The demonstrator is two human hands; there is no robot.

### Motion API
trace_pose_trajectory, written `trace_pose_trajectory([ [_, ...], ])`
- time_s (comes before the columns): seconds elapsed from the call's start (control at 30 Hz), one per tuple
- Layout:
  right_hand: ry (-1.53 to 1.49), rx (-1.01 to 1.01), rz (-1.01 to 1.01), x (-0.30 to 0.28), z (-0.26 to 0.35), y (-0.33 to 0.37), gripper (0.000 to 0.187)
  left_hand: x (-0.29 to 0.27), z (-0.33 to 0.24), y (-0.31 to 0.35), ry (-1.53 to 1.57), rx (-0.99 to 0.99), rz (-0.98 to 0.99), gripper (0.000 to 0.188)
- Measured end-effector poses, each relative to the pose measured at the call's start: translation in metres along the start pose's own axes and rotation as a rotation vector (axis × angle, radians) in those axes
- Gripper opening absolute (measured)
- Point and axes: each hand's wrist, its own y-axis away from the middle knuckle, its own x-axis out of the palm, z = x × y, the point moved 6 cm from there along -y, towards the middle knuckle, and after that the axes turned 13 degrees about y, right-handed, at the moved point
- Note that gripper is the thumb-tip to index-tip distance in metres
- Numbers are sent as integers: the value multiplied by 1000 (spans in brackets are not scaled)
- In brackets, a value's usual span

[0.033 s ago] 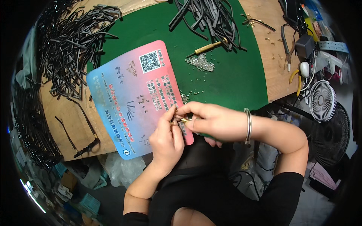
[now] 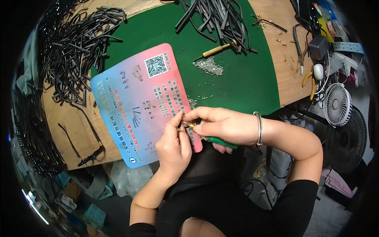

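Observation:
My left hand (image 2: pixel 173 144) is closed in a pinch at the card's lower right edge; the small dark piece between its fingertips is too hidden to name. Against those fingertips, my right hand (image 2: pixel 223 125) grips a slim tool with a brass-coloured tip (image 2: pixel 191 126) and what looks like a green handle (image 2: pixel 221 142), partly covered by the fingers. Beneath the hands lies a blue and pink printed card (image 2: pixel 118 102). Small dark parts (image 2: pixel 136 117) and pale pins (image 2: pixel 137 73) sit on it in little groups. Silver bits (image 2: pixel 192 103) are heaped just beyond my fingertips.
A green mat (image 2: pixel 244 83) covers much of the wooden table. On it are a brass-coloured screwdriver (image 2: pixel 216 50), a silver heap of tiny parts (image 2: pixel 209 66) and black strips (image 2: pixel 217 19). More strips (image 2: pixel 79 47) and a glasses frame (image 2: pixel 91 155) lie left; pliers (image 2: pixel 300 51) and a fan (image 2: pixel 337 106) right.
My right hand has turned slightly, and more of the green handle shows beneath it. The left hand stays almost where it was.

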Motion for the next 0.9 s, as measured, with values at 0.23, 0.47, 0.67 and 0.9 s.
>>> trace_pose_trajectory([
  [0.23, 6, -7, 0, -3, 1, -4, 37, -2, 3, -5, 57, 5, 25, 29],
  [0.47, 96, -6, -29, -4, 1, -9, 34, -2, 6, -8, 84, -31, 74, 30],
  [0.67, 709, -171, -305, 0, -2, -4, 36, -1, 1, -12, -7, 26, 84, 30],
  [0.9, 942, -280, -761, -40, -9, 39, 35, -9, -1, -17, 354, -20, 13, 37],
])
